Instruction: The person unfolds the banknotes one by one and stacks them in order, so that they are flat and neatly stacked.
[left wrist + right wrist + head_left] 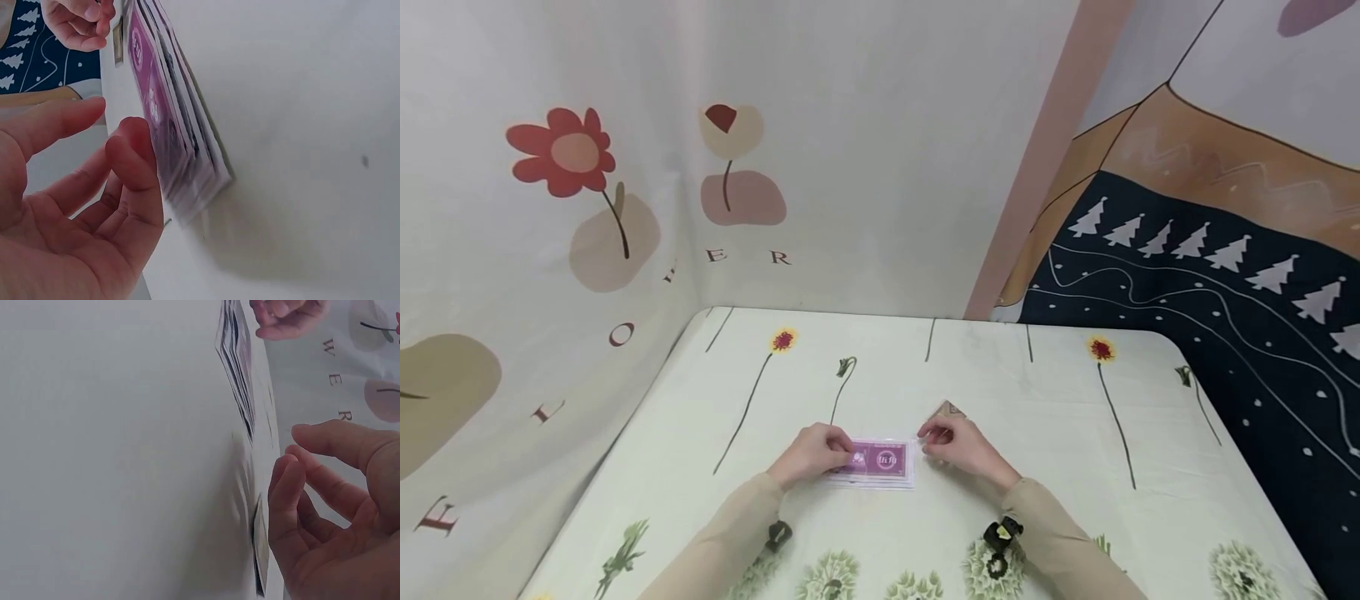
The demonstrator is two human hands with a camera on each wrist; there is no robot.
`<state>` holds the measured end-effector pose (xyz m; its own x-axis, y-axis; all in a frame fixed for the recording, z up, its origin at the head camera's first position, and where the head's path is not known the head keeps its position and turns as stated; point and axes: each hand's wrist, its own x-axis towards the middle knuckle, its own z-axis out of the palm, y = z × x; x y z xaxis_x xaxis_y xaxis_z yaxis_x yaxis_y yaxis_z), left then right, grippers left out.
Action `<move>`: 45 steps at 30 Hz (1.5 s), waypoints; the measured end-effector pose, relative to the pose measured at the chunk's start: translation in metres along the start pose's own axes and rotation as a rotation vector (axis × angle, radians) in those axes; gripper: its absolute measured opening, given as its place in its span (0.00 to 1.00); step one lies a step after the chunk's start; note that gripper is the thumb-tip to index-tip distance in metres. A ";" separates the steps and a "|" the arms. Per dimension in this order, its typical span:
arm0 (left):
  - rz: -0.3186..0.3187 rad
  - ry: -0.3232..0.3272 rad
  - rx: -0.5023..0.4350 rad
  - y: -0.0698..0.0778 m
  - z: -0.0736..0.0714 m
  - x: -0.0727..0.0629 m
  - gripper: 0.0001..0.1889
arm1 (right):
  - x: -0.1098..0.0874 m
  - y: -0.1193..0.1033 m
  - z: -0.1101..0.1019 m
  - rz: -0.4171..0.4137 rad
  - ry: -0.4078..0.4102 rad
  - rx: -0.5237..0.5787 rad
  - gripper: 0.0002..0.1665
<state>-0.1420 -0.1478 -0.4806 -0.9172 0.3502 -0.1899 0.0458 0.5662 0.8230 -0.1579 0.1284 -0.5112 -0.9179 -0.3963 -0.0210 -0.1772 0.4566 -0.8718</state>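
Note:
A stack of purple printed notes in clear sleeves point(889, 460) lies on the table between the hands. In the left wrist view, the stack point(169, 100) shows several layers. My left hand point(815, 454) is over the stack's left end, its bent fingertips at the edge and its thumb apart from them. To the right of the stack, my right hand point(958, 446) hovers with loosely bent fingers and nothing between thumb and forefinger. A small, flat brown printed piece point(951, 409) lies just behind the right hand, which partly covers it; its kind cannot be told.
A white tablecloth point(1022, 400) with printed flowers covers the table. A pale curtain point(865, 167) with flower prints hangs behind and on the left. At the right hangs a dark blue cloth point(1120, 283) with white trees. Black straps point(1002, 533) are on the wrists.

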 end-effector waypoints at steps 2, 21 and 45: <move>0.027 0.000 -0.016 0.001 0.002 0.002 0.04 | -0.001 0.002 -0.006 0.018 0.020 0.005 0.11; 0.001 0.045 -0.091 0.028 0.043 0.042 0.09 | 0.007 0.023 -0.030 0.062 0.222 -0.078 0.11; -0.059 0.062 -0.188 0.062 0.085 0.088 0.20 | 0.019 0.034 -0.040 0.146 0.234 -0.160 0.10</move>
<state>-0.1860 -0.0181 -0.4914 -0.9392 0.2703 -0.2119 -0.0781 0.4329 0.8981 -0.1959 0.1687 -0.5218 -0.9911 -0.1324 -0.0108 -0.0746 0.6220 -0.7795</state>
